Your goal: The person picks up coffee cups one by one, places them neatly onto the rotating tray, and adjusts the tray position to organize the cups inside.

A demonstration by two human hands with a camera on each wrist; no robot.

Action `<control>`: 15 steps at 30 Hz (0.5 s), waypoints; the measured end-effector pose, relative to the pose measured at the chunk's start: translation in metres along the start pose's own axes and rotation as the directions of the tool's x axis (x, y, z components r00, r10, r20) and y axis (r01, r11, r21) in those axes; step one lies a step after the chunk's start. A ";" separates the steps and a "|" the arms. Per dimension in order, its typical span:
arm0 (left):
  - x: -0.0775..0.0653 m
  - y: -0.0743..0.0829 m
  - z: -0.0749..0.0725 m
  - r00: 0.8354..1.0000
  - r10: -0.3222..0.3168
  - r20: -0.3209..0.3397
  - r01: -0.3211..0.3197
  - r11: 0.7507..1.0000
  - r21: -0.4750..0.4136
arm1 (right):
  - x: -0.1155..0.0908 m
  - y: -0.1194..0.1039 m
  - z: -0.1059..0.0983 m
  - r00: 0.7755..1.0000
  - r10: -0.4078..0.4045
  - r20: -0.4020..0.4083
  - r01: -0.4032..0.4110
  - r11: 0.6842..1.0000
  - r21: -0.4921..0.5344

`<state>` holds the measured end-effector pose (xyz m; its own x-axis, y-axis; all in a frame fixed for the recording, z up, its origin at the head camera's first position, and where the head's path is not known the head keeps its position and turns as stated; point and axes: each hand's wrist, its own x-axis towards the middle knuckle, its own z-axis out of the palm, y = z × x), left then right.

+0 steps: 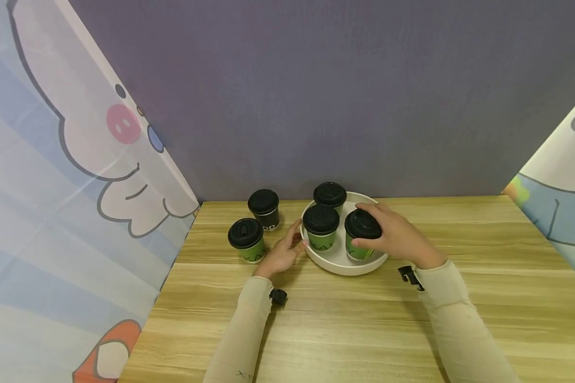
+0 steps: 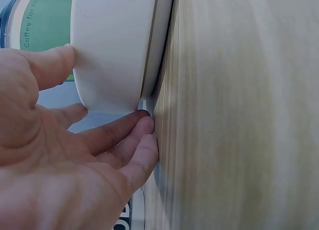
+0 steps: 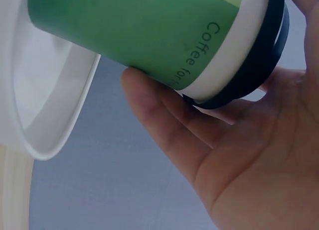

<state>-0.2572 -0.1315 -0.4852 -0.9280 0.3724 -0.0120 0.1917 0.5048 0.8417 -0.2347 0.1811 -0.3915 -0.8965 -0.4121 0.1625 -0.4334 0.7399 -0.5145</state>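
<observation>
My right hand [image 1: 396,236] grips a green paper coffee cup [image 1: 356,250] with a black lid [image 1: 362,223], thumb and fingers around its upper part. This cup is in or just above a round white tray [image 1: 343,269]; the head view does not settle which. The right wrist view shows the green cup [image 3: 134,36] tilted in that view, fingers against its side near the lid. My left hand [image 1: 281,256] touches the tray's left side, its thumb at the rim and fingers by the outer wall [image 2: 114,51]. Two more lidded cups, one green [image 1: 322,242] and another behind it [image 1: 330,196], stand in the tray.
Left of the tray, a black lidded cup [image 1: 267,218] and a green lidded cup [image 1: 253,252] stand on the wooden table [image 1: 345,330]. A grey panel [image 1: 316,106] rises behind the table. Cartoon-printed cloths [image 1: 38,213] hang at both sides.
</observation>
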 end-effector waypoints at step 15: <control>0.000 0.002 0.000 1.000 -0.013 -0.020 0.013 1.000 0.022 | 0.003 -0.011 0.019 0.997 -0.050 0.059 0.052 0.998 -0.034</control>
<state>-0.2569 -0.1306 -0.4836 -0.9366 0.3501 -0.0118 0.1864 0.5265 0.8295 -0.2305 0.1616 -0.4008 -0.8667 -0.4793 0.1382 -0.4825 0.7353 -0.4760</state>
